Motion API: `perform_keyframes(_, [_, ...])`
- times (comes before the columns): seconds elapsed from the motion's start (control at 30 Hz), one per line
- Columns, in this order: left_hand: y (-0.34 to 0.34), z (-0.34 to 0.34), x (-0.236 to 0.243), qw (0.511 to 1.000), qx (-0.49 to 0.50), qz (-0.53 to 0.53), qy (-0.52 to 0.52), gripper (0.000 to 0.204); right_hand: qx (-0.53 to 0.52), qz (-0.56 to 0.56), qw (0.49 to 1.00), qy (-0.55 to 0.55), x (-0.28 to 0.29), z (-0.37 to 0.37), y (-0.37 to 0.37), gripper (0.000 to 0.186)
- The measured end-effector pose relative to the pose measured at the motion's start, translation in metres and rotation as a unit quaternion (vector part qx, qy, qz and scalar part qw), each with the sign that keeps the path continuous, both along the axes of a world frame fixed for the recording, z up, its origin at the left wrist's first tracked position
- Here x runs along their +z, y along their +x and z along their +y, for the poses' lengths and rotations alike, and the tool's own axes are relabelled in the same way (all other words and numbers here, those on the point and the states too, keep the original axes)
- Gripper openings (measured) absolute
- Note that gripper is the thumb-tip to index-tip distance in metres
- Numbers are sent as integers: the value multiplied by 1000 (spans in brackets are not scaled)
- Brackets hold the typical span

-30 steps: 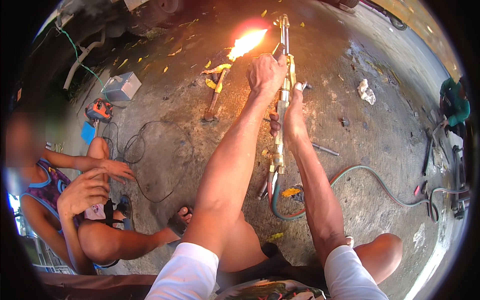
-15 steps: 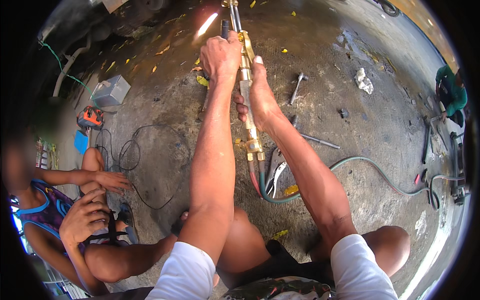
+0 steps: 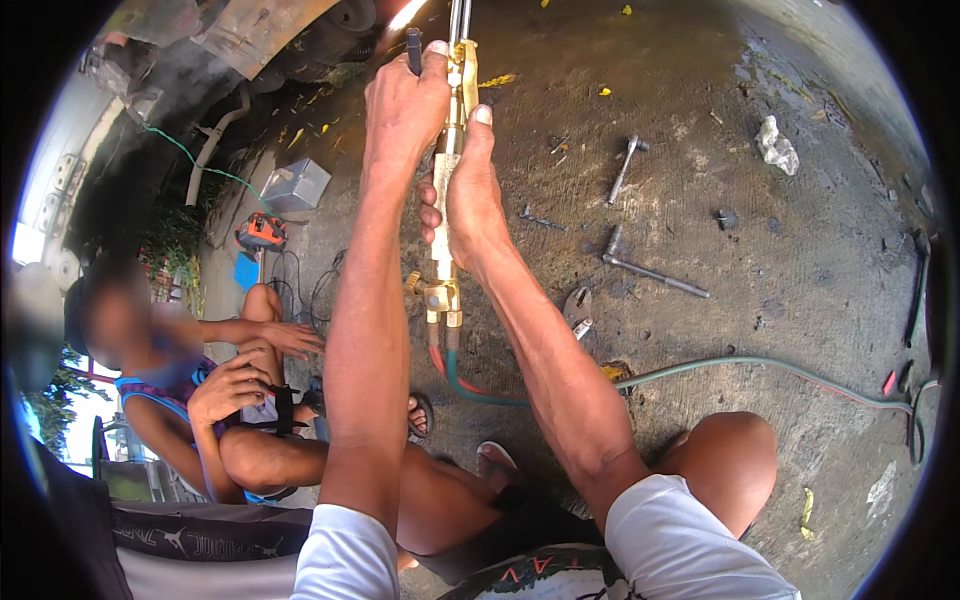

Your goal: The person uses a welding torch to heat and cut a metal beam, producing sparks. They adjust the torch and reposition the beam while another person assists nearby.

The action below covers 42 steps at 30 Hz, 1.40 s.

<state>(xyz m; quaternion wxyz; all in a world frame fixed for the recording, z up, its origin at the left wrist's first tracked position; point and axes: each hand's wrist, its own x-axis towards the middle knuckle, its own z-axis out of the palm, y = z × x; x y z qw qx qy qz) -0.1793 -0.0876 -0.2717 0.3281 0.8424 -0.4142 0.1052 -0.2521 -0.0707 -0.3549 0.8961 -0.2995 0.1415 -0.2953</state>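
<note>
My left hand (image 3: 400,115) is closed near the upper brass part of a cutting torch (image 3: 442,298), with a short black cylinder (image 3: 414,50) sticking up from its grip. My right hand (image 3: 470,195) is wrapped round the ribbed torch handle just below it, thumb along the side. A bright flame (image 3: 407,14) shows at the top edge, left of the metal tubes; the torch tip is out of frame. Red and green hoses (image 3: 750,366) run from the torch's lower end across the concrete to the right.
A seated person (image 3: 170,420) is at left near an orange-black machine (image 3: 262,231), cables and a metal box (image 3: 297,184). Vehicle parts (image 3: 230,35) are at upper left. Right of the torch lie wrenches (image 3: 655,278), pliers (image 3: 577,308) and white crumpled scrap (image 3: 778,145).
My hands and the torch have shifted up and left in the view, which has also shifted. The large flame from earlier shows smaller, partly beyond the top edge.
</note>
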Motion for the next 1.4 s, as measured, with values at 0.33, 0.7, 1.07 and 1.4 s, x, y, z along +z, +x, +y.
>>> perform_keyframes(0.33, [-13,-12,27,993,15,-101,62,63,52,-113,989,80,12,-9,7,77])
perform_keyframes(0.7, [-3,-10,27,988,-11,-148,41,62,61,-151,984,76,8,-9,18,80])
perform_keyframes(1.07, [-7,-4,28,989,-5,-144,41,61,59,-208,975,57,4,-2,26,86])
perform_keyframes(1.4, [-9,-5,31,985,2,-165,55,58,76,-221,970,69,2,-1,32,88])
